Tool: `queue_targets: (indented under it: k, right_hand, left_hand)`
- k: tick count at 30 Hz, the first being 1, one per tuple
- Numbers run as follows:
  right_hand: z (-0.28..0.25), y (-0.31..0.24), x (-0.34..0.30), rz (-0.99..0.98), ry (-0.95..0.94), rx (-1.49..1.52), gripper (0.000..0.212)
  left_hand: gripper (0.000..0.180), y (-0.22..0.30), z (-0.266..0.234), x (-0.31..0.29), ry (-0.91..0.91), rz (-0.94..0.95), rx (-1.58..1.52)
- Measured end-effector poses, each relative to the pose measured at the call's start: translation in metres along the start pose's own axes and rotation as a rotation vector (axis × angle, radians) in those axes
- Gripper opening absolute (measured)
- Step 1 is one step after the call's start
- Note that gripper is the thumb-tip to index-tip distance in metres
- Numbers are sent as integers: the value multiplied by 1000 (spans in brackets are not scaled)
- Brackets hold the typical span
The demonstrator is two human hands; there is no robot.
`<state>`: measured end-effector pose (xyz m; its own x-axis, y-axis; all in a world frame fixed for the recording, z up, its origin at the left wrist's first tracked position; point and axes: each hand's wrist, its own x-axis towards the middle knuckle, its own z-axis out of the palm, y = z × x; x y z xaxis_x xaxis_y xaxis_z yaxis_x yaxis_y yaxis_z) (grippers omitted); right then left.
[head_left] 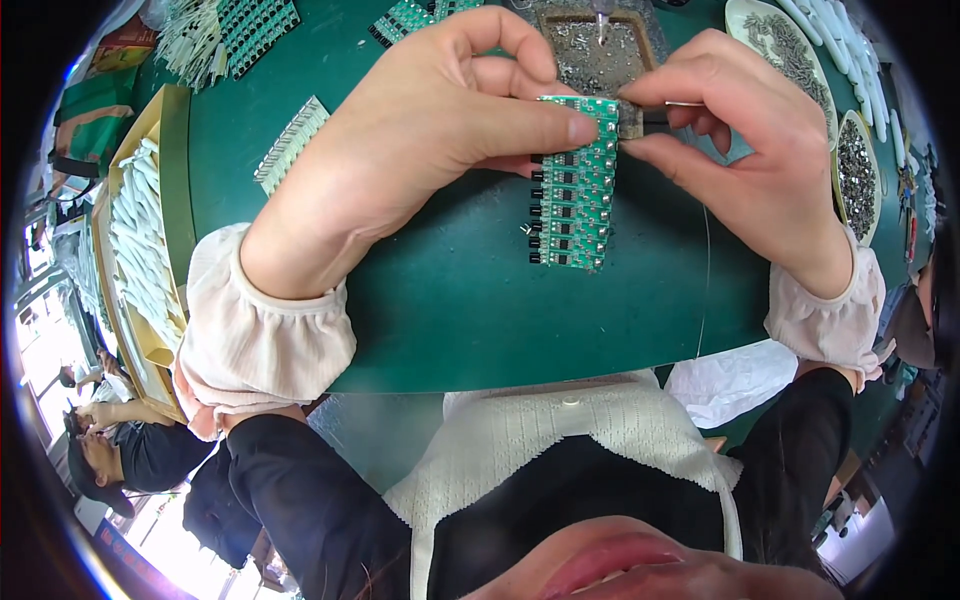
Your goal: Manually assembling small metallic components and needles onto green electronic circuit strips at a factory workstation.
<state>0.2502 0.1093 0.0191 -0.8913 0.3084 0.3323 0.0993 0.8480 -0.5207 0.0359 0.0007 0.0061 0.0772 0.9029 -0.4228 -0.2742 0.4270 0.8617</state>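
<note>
Over the green tabletop, my left hand (455,115) is closed on a green circuit board panel (575,215), its thumb flat across the upper part. Black components line the panel's left edge, and shiny solder spots run down its right side. My right hand (745,125) is curled at the panel's upper right edge, with thumb and index fingertips close to the board. A thin silver piece (685,103) shows among its fingers; what the fingertips pinch is too small to make out. Just beyond the hands sits a brown tray (650,45) with a pointed metal tip (601,28) above it.
A second board panel (292,145) lies left of my forearm. At the left stands a yellow box (178,200) of white tubular parts. Dishes of metal pins (785,50) and small metal pieces (858,180) are at right. More circuit boards (258,30) lie far left. A person (150,445) sits nearby.
</note>
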Motion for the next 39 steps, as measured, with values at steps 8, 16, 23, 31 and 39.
queue_targets:
  k: [8, 16, 23, 31, 39]
  right_hand:
    - [2, 7, 0, 60, 1, 90, 33]
    - [-9, -17, 29, 764, -133, 627, 15]
    - [-1, -33, 20, 782, -15, 448, 12]
    - [3, -9, 6, 372, 109, 346, 13]
    - [7, -4, 7, 248, 133, 226, 14]
  left_hand:
    - [37, 14, 9, -1, 9, -36, 37]
    - [37, 6, 3, 1, 58, 55, 6]
    - [36, -2, -4, 6, 35, 143, -31]
    - [35, 10, 3, 1, 41, 174, -65]
    - [33, 14, 3, -3, 48, 176, -84]
